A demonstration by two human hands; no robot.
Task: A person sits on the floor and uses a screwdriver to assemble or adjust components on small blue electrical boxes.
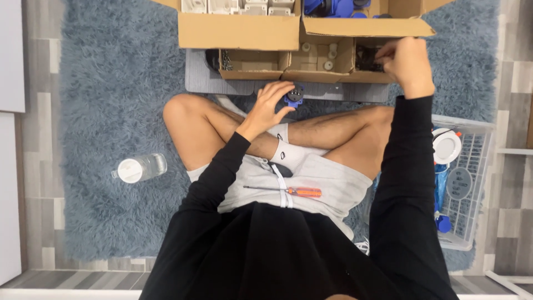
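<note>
Blue plastic part [294,95] sat pinched at the fingertips of my left hand [267,106]. My right hand [404,60] reached into the small cardboard box [367,62] ahead, fingers curled around dark pieces there, grip unclear

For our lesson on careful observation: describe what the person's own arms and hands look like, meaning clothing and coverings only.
Both arms wear long black sleeves of plain fabric that end at the wrists. The left hand and right hand are bare: no gloves, and no rings, watch or bands show. No markings appear on the sleeves.
</note>
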